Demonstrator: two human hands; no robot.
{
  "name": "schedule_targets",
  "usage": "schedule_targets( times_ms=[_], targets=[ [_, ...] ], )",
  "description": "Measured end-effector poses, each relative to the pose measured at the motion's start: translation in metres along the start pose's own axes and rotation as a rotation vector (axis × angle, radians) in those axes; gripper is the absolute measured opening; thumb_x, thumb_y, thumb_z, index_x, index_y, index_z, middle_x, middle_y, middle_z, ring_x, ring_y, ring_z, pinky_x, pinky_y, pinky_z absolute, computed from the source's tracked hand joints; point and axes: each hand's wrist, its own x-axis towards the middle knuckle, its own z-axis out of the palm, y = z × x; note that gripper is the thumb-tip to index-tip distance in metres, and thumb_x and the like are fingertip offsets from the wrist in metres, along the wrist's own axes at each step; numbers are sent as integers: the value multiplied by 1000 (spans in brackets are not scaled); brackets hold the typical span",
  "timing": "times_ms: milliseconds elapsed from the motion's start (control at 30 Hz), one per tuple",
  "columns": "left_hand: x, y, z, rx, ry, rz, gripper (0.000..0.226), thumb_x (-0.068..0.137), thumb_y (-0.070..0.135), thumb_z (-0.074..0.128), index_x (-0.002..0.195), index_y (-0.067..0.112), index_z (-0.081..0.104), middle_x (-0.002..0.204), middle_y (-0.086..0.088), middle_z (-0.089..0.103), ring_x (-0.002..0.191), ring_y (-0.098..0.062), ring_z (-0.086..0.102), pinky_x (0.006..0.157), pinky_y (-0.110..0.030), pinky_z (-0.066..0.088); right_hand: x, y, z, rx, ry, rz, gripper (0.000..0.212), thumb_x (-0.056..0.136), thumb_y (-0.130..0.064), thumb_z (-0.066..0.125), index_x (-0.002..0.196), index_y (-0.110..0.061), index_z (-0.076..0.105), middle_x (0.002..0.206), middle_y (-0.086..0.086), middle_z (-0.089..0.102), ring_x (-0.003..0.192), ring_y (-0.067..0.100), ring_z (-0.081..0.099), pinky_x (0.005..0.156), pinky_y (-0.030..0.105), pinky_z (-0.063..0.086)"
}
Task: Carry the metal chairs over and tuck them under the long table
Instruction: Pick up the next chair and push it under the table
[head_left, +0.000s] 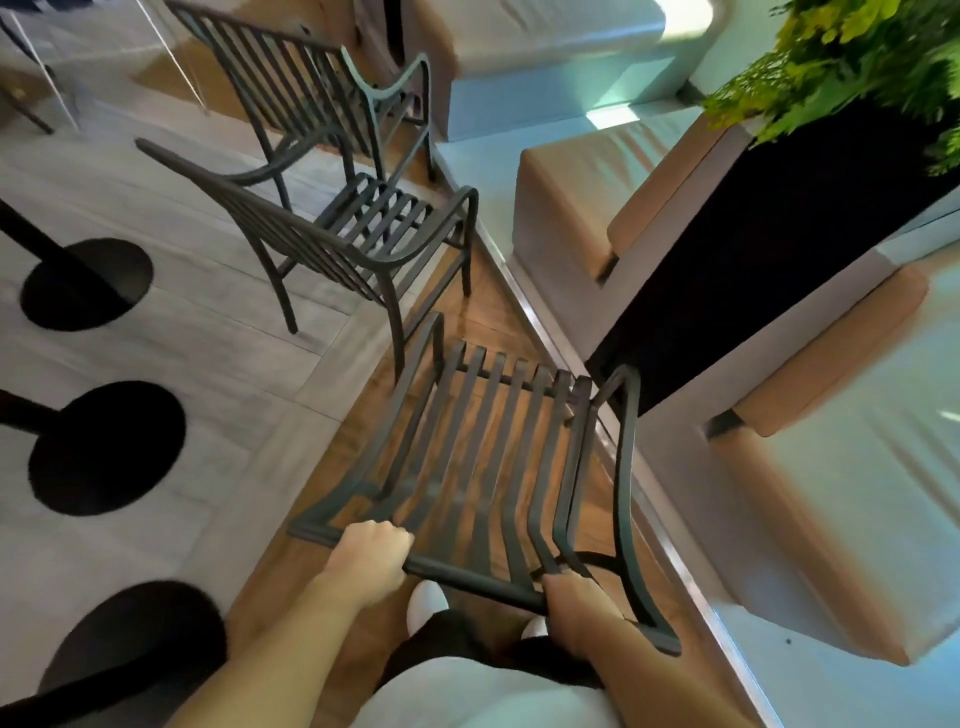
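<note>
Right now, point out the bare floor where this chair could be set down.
Free: grey floor between the round black bases and the nearer standing chair. Crowded: the wooden strip beside the cushioned benches, filled by the held chair and standing chairs.

Dark grey slatted metal chairs (363, 228); pale grey floor tiles (197, 332) beside reddish-brown wood planking (483, 291); black round pedestal bases (106, 448); tan-and-white cushioned benches (810, 467); bright green plant (852, 57).

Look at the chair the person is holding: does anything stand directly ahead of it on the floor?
Yes. Both hands, left hand and right hand, grip the held chair at its top rail. Straight ahead stand a second metal chair and a third behind it. No long table is clearly visible, so the route there cannot be judged.
</note>
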Motion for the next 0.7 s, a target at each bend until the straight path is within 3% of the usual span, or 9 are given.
schedule_targets(
  times_ms=[200,367,700],
  targets=[
    [-14,20,4,-52,-19,-57,34,97,19,51,127,22,65,118,-2,71,107,-28,67,87,-43,55,6,13,-6,-131,-41,-59,27,102,-20,53,126,-20,65,126,2,66,119,21,61,100,35,46],
    [-19,41,8,-111,-2,-161,37,92,17,52,124,26,68,116,3,72,104,-23,69,83,-42,58,17,35,-13,-182,-95,-164,27,100,-13,48,121,-15,66,123,8,68,114,26,64,97,38,52],
    [-44,151,34,-311,0,-412,35,92,22,55,124,28,67,113,5,72,104,-19,69,83,-37,57,21,115,-17,-403,-49,-361,25,99,-12,55,121,-16,66,118,8,70,108,27,68,92,38,54]
  ],
)
